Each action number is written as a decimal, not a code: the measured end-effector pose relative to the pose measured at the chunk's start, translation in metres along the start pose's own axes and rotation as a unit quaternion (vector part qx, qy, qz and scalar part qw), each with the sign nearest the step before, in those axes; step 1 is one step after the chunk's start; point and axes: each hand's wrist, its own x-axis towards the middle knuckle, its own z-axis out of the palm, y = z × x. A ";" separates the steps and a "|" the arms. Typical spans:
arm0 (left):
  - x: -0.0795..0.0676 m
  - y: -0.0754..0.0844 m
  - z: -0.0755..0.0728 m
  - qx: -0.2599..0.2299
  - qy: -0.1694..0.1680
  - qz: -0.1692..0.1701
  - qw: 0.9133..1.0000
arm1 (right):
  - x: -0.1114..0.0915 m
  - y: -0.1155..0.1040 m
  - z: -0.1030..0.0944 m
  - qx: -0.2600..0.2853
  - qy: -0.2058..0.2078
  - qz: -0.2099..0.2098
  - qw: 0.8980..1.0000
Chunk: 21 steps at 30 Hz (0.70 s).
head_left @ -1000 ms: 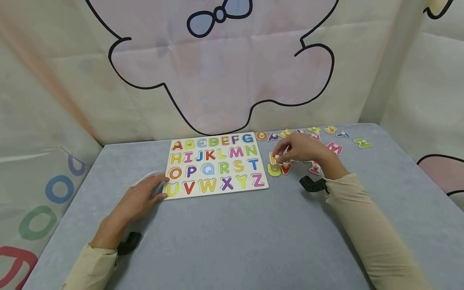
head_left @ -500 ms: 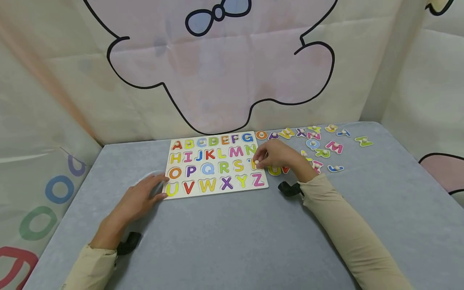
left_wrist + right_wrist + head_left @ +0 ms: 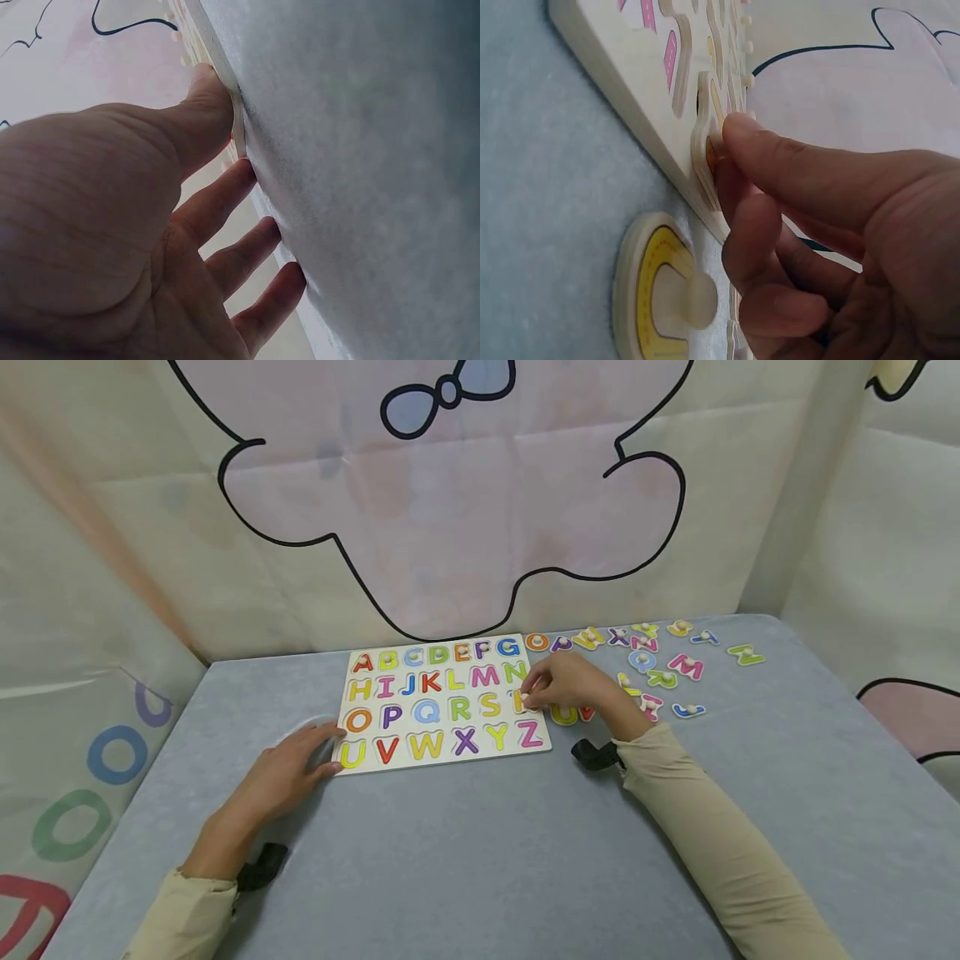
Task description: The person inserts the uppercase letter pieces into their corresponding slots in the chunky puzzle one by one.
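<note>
The letter piece is at the tips of my right hand, over the right-hand end of the board; its face is yellow-orange, and my fingers hide too much for me to tell which letter it is. I have its small wooden knob pinched between thumb and forefinger, the other fingers curled in behind. It looks like thin wood, so I'd expect it light and stiff, hardly fragile, its smooth knob perhaps a little slick. The knob is the place to hold, leaving the rim clear. That rim stands proud of the board; whether it touches I can't say.

Under my fingertips is the board, flat and rigid, which I judge light enough to slide if pushed. At its left edge my left hand rests thumb and fingertips, the fingers spread and loosely extended.

Just nearer me than my right hand, the yellow U piece lies knob up. Farther out to that hand's right are the pink M piece and the green Z piece, on the grey tabletop.
</note>
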 end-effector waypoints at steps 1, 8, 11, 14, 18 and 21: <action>0.000 -0.001 0.000 0.001 0.000 0.000 1.000 | 0.001 -0.001 0.001 0.000 0.000 0.002 1.000; -0.002 -0.003 -0.001 -0.001 0.006 0.002 1.000 | 0.005 -0.009 0.006 0.004 0.004 -0.005 1.000; -0.003 -0.003 -0.002 -0.003 0.008 0.001 1.000 | 0.008 -0.015 0.008 0.003 0.004 -0.017 1.000; -0.003 -0.004 -0.001 -0.004 0.008 0.004 1.000 | 0.012 -0.023 0.011 -0.002 0.003 -0.028 1.000; -0.002 -0.004 0.000 -0.004 0.007 0.007 1.000 | 0.020 -0.037 0.015 -0.008 0.000 -0.038 0.999; -0.001 -0.004 0.000 -0.005 0.006 0.007 1.000 | 0.028 -0.053 0.017 -0.009 -0.002 -0.047 0.999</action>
